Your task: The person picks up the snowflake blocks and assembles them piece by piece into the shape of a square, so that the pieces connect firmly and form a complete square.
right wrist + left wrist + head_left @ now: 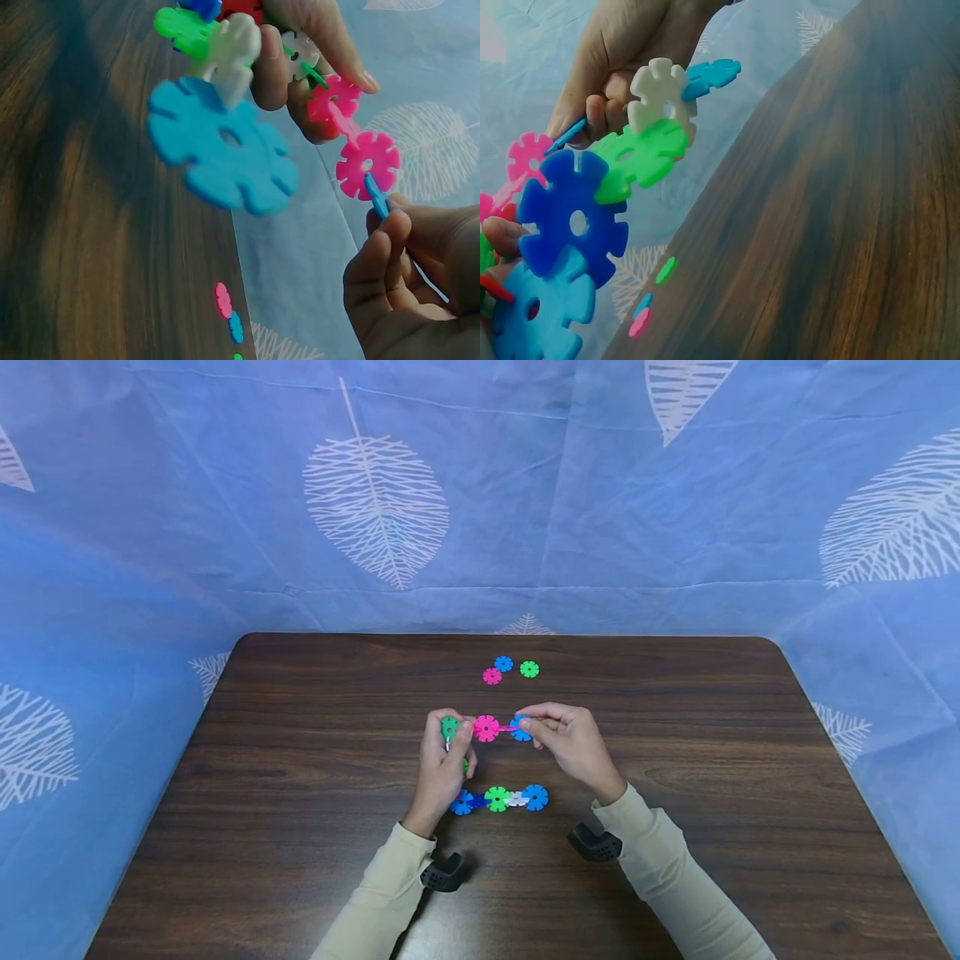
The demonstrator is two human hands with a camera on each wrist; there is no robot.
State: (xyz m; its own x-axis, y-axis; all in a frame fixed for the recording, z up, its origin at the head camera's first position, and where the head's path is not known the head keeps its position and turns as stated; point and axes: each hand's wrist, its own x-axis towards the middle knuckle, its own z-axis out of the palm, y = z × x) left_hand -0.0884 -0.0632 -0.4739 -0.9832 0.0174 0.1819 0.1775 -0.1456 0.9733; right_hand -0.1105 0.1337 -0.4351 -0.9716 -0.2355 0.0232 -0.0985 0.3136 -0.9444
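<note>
My left hand (441, 772) grips a chain of interlocked notched plastic discs (snowflake building discs). A green disc (449, 727) shows at its fingers, and a white disc (300, 56) sits between them in the right wrist view. From there two pink discs lead right, the larger being a pink disc (486, 728). Its neighbour is a blue disc (519, 730), slotted into pink and pinched by the thumb and fingers of my right hand (573, 743). Below the hands runs a row of joined discs: blue, dark blue (574, 221), green (497, 799), white (517, 798) and light blue (536, 797).
Loose discs lie toward the back of the brown wooden table (697, 718): a pink disc (492, 677), a blue disc (503, 664) and a green disc (529, 669). Behind the table's far edge hangs a blue cloth (510, 510) with white leaf prints.
</note>
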